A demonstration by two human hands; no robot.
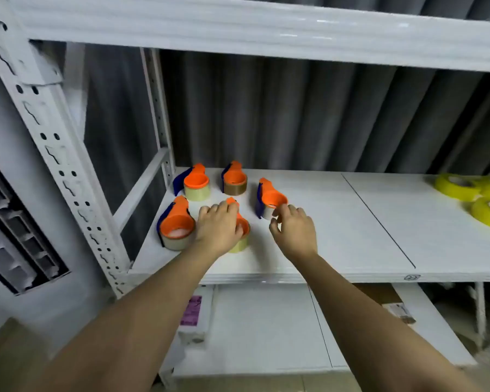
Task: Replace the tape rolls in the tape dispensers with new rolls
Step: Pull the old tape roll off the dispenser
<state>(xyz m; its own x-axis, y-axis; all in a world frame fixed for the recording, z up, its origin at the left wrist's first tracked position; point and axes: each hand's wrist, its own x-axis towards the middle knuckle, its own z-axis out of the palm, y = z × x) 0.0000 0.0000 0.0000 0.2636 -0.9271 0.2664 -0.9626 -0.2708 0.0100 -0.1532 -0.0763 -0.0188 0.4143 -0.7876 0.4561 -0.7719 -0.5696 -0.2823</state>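
Note:
Several orange and blue tape dispensers stand on the left part of a white shelf (337,222). My left hand (218,227) lies over the front middle dispenser (242,233), fingers curled round its orange top; pale yellow tape shows under it. My right hand (293,229) hovers just right of it, fingers loosely curled, its fingertips at the roll of the right dispenser (269,198). Other dispensers sit at the front left (176,224), back left (195,182) and back middle (234,178), the last holding brown tape. New yellow tape rolls (475,195) lie at the shelf's far right.
A white perforated upright (54,154) stands at the left, and the beam of the upper shelf (266,32) runs overhead. A lower shelf (266,329) carries a white box with a purple label (194,315). A grey curtain hangs behind the rack.

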